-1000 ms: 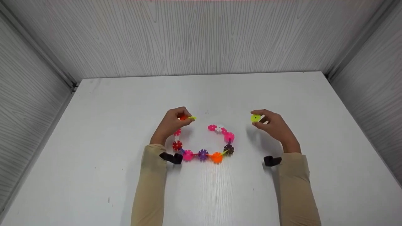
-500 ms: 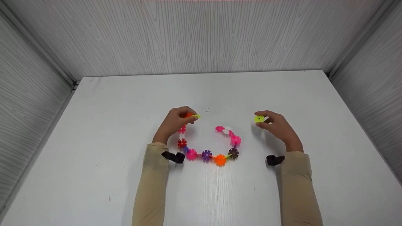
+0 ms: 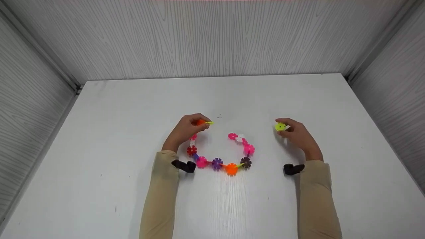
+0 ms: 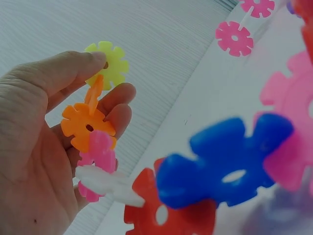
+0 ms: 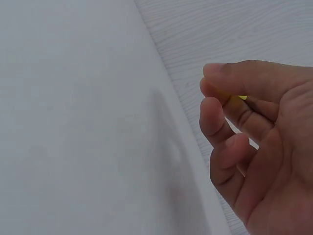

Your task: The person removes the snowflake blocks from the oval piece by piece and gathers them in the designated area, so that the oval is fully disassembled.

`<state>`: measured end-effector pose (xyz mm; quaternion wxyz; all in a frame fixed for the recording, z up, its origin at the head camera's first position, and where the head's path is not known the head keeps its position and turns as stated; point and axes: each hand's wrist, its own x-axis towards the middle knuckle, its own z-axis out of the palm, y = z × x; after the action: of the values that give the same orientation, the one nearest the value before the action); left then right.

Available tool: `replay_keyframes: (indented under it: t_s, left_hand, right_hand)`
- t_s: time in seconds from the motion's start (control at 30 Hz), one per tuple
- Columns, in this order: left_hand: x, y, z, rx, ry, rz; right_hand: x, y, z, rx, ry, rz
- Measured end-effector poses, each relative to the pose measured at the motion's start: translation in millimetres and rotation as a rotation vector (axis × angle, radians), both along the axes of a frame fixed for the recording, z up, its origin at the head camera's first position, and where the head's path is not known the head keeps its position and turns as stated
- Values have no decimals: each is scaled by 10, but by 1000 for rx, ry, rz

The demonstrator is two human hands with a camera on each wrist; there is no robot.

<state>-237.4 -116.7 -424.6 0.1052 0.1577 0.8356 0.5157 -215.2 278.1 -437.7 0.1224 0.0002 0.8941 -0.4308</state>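
A chain of colourful notched plastic discs, the interlocking snowflake kind (image 3: 217,164), curves in an open loop between my hands. My left hand (image 3: 186,130) pinches a yellow disc (image 4: 115,66) at one end of the chain between thumb and fingers. Orange discs (image 4: 76,122) follow it, then pink, white (image 4: 105,181), red and blue (image 4: 220,156) ones. A pink disc (image 3: 232,136) forms the chain's other end. Away to the right, my right hand (image 3: 298,137) pinches a loose yellow disc (image 3: 280,126) upright. In the right wrist view, fingers hide most of that disc.
The white table (image 3: 252,205) stretches out around the chain. A pale wood-grain panel (image 3: 212,39) rises behind it, with side panels (image 3: 395,76) left and right. Black wrist cameras (image 3: 185,166) sit by both cuffs.
My left hand has shifted slightly to the right, carrying its end of the chain, and the chain has followed. My right hand has drifted right with its yellow disc, farther from the chain.
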Motion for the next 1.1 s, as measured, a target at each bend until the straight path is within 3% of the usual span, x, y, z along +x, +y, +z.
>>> replay_keyframes:
  t_s: [0.4,0.93,1.1]
  left_hand:
    - [15,-3,-4,-23,-28,-59]
    - [-25,45,-33,-47,-85,-6]
    - [-33,54,-44,-37,-72,-8]
  right_hand:
    - [2,57,-66,31,-14,0]
    - [44,65,-63,128,-24,-1]
    - [37,72,-66,160,-12,5]
